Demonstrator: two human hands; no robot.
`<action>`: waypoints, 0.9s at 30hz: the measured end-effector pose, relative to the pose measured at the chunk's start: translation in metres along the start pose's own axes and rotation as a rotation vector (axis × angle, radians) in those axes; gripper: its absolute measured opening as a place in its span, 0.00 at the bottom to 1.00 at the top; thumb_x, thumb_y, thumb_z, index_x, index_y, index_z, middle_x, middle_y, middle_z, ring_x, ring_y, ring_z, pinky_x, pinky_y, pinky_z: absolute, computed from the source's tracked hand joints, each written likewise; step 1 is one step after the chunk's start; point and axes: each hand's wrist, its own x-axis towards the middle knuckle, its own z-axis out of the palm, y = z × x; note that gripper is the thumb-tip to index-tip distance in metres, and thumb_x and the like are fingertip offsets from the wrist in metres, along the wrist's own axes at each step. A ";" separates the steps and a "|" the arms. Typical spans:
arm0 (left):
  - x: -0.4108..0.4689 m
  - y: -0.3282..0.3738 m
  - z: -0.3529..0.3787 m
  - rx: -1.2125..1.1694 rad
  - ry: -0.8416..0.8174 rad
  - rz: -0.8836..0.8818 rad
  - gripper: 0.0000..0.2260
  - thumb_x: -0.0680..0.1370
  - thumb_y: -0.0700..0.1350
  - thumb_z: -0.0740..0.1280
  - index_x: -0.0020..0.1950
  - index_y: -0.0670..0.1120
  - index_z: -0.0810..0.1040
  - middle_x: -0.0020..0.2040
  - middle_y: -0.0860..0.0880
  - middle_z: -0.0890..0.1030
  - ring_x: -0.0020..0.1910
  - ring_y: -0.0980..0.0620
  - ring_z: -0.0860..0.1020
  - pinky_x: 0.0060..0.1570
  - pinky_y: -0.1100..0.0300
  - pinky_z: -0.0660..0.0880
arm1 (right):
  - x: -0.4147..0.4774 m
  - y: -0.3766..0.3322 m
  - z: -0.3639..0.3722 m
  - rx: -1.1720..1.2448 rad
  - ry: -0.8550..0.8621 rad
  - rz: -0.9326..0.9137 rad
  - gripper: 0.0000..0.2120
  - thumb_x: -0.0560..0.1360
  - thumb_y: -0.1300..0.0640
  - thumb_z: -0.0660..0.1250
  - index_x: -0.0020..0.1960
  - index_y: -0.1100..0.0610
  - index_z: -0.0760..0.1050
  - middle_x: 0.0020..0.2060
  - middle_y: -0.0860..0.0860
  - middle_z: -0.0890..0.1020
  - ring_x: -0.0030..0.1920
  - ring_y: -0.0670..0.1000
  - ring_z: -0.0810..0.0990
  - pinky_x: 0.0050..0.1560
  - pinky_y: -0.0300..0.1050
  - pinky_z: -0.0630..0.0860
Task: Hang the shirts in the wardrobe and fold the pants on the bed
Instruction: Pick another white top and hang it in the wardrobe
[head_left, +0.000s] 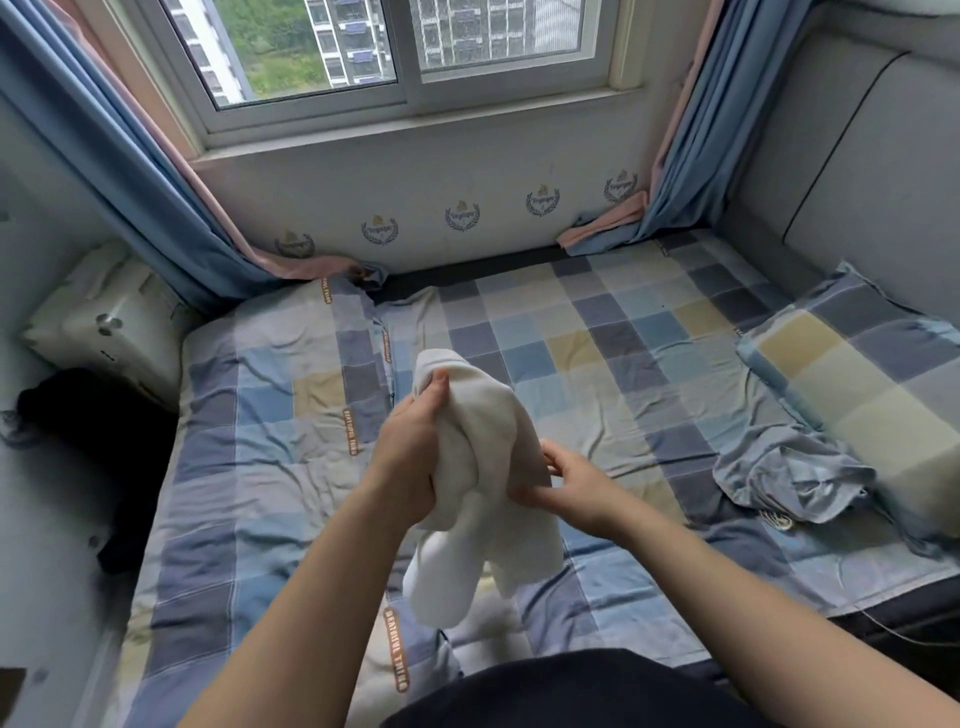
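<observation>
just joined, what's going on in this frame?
A person at the bed holds a white garment up off the checked cover with both hands. The left hand grips its bunched top; the right hand pinches the cloth lower down at the side. Two ends hang loose, and I cannot tell whether it is a shirt or pants. A crumpled blue-grey garment lies on the bed beside the pillow; neither hand touches it.
</observation>
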 end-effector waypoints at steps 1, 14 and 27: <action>-0.001 0.004 -0.002 -0.029 0.001 0.008 0.18 0.80 0.58 0.66 0.59 0.45 0.81 0.50 0.42 0.87 0.51 0.44 0.85 0.53 0.48 0.82 | 0.004 0.007 0.004 -0.010 -0.001 0.009 0.20 0.72 0.46 0.76 0.62 0.46 0.77 0.53 0.44 0.84 0.56 0.43 0.82 0.58 0.47 0.80; 0.002 0.017 -0.048 0.673 0.249 0.510 0.23 0.79 0.49 0.71 0.73 0.46 0.71 0.69 0.52 0.73 0.66 0.52 0.73 0.63 0.57 0.70 | 0.015 -0.041 0.004 0.142 0.283 -0.143 0.12 0.82 0.57 0.63 0.45 0.64 0.76 0.35 0.53 0.76 0.36 0.50 0.74 0.36 0.46 0.72; -0.025 -0.090 0.024 0.603 -0.253 0.269 0.06 0.81 0.44 0.67 0.48 0.45 0.82 0.43 0.53 0.84 0.43 0.58 0.80 0.47 0.52 0.76 | -0.011 -0.125 -0.027 0.833 0.323 -0.151 0.06 0.84 0.59 0.60 0.56 0.58 0.76 0.48 0.60 0.84 0.47 0.57 0.86 0.46 0.55 0.84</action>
